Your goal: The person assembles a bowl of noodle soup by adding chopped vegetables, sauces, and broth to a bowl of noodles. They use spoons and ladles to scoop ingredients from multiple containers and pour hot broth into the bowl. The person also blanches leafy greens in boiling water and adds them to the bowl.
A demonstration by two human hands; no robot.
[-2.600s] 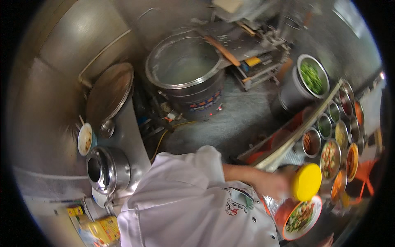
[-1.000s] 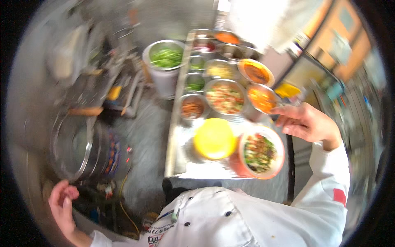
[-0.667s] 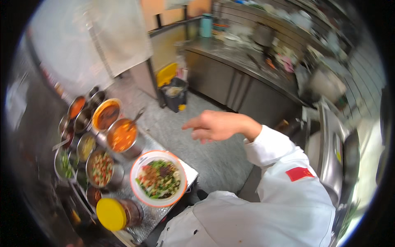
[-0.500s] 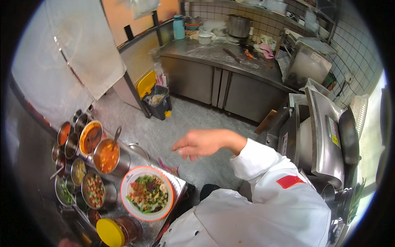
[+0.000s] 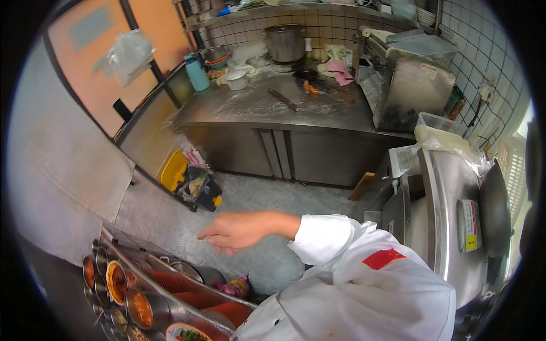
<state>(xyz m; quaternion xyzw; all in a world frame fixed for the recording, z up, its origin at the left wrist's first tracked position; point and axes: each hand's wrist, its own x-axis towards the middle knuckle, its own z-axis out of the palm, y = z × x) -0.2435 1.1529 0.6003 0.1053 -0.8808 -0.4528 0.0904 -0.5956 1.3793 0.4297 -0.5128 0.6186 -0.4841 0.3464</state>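
Bowl, round, white, orange-rimmed, set just right of cylindrical steel pot, likely for easy reach | bare right hand held empty, well apart from pot, fingers loosely apart, seemingly relaxed

- The round white orange-rimmed bowl was placed right of a round steel pot.
- The tall steel stockpot was set on the grey steel counter.
- The black-and-yellow bin was stood before its left end.
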